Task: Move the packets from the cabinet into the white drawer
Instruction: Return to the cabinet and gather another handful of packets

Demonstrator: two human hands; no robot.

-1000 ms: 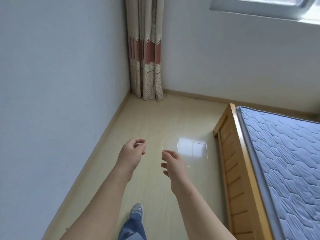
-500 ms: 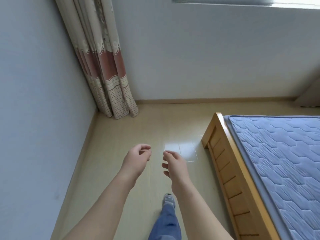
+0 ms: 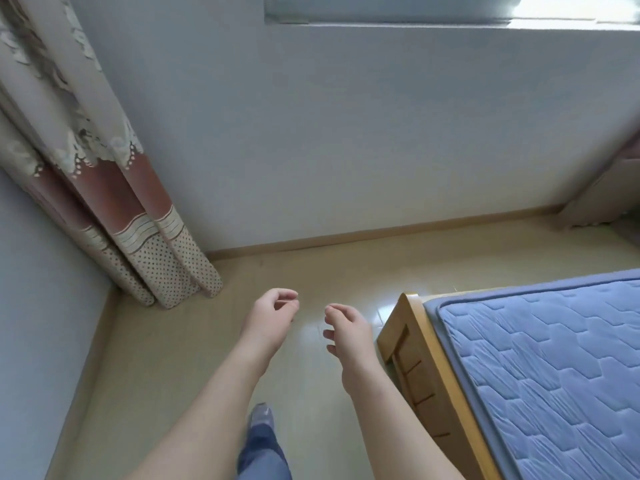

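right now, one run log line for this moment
left hand: empty, loosely curled | right hand: empty, loosely curled | packets, cabinet, white drawer: not in view | around: curtain left, bed right

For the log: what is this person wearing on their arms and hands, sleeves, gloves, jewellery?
Nothing shows: both forearms are bare with no sleeve in frame, and neither the left hand nor the right hand has a glove, ring, watch or bracelet. Below them, blue jeans and a grey shoe.
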